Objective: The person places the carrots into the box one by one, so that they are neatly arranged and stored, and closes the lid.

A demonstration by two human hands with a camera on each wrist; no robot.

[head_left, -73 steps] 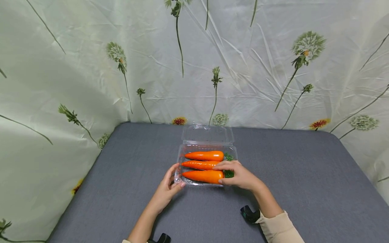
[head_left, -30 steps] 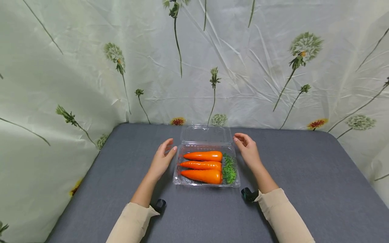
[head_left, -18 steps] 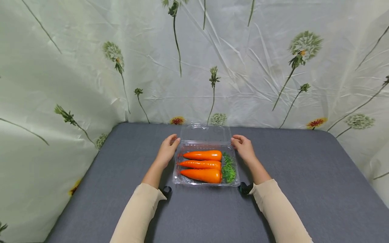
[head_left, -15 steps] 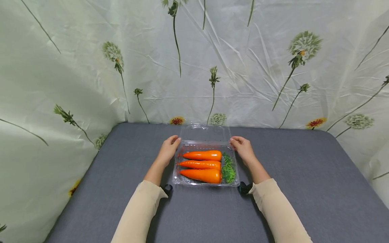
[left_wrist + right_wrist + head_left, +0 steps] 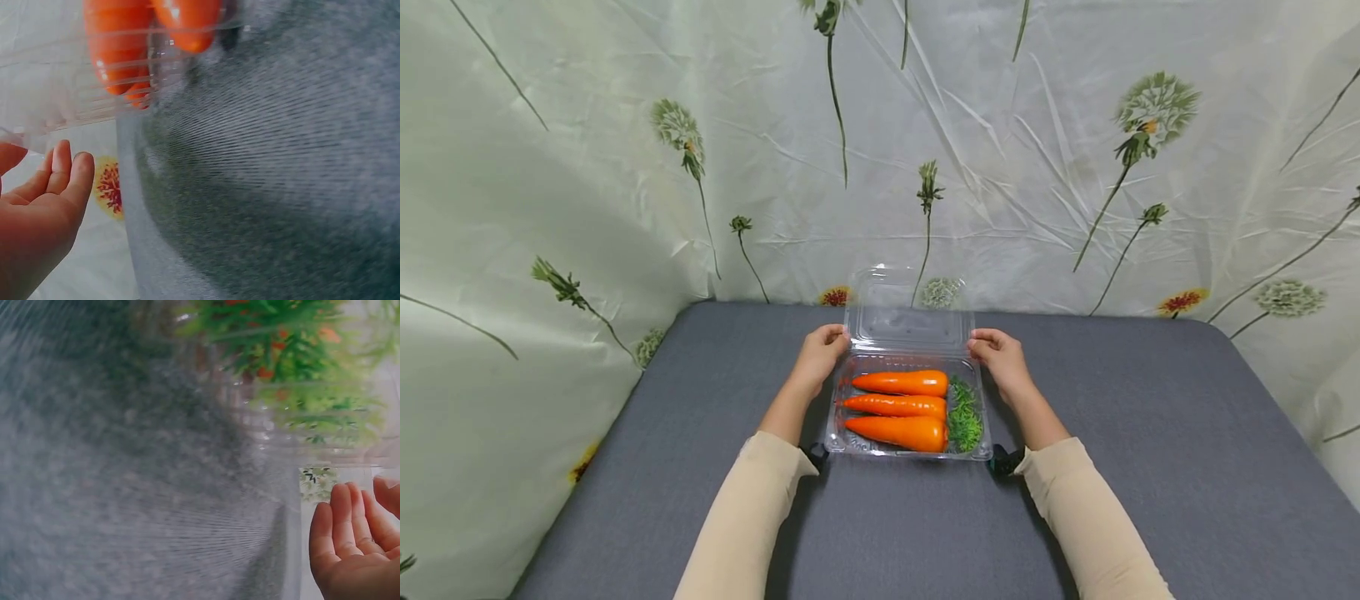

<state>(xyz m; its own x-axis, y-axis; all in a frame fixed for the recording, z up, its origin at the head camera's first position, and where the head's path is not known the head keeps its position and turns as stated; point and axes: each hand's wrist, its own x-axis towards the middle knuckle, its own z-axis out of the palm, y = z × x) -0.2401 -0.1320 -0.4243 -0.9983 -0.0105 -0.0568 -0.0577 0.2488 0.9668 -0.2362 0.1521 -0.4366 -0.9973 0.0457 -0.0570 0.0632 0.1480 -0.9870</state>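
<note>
A clear plastic clamshell container [image 5: 910, 456] lies on the table with its hinged lid [image 5: 910, 325] tilted up at the back. Three carrots [image 5: 898, 406] lie side by side in its base, tips to the left. Their green tops [image 5: 965, 417] fill the right end. My left hand [image 5: 818, 357] pinches the lid's left edge near the hinge; in the left wrist view, the thumb is above and the other fingers [image 5: 60, 169] are below. On the opposite side my right hand [image 5: 1002, 360] pinches the lid's right edge. Its fingers [image 5: 344, 515] show under the clear plastic in the right wrist view.
The grey cloth-covered table [image 5: 1150, 467] extends on both sides of the container. Behind it hangs a pale flower-printed curtain [image 5: 1015, 167], close to the raised lid. A black wrist camera [image 5: 1003, 461] sits at the right cuff, near the container's front corner.
My right hand has left the carrots, and both hands have moved to the lid's side edges. The lid has tilted upward from lying back. The container's base has stayed in place.
</note>
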